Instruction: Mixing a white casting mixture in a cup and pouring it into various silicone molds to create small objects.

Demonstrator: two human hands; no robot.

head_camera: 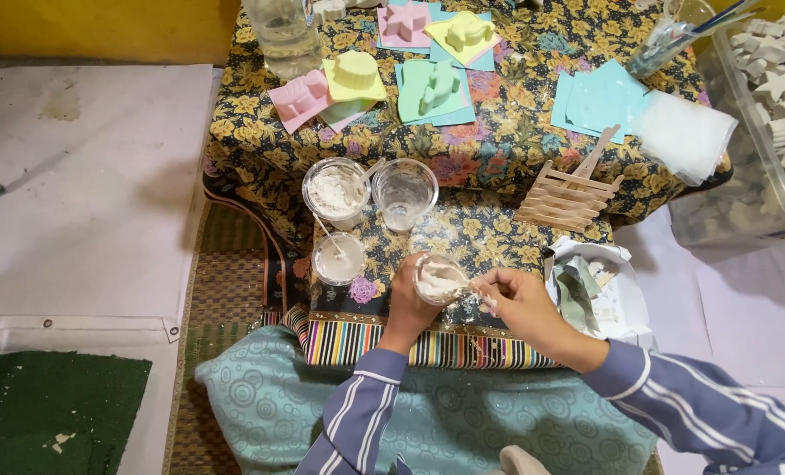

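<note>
Small clear cup (439, 280) of thick white paste sits on the floral cloth (498, 145) at the near table edge, right in front of us. Our left hand (407, 299) wraps around its left side, fingers curled closed on the cup wall, holding it upright. Our right hand (517, 297) is just to the cup's right, fingers pinched shut on a thin stirring stick (473, 283) whose tip reaches into the paste. So the cup lies between both hands, touching the left one, with the right one just beside it.

Further from us, left of the held cup, we see a low cup of white mix (338, 258) with a stick in it. Behind that stands a cup of dry white powder (335, 191), and an almost empty clear cup (404, 189) just beside it. Pastel moulds (355, 75) lie on coloured sheets at the far side. A small wooden pallet (568, 195) rests to the right, and a bin of white cast shapes (775, 88) is off the right edge.
</note>
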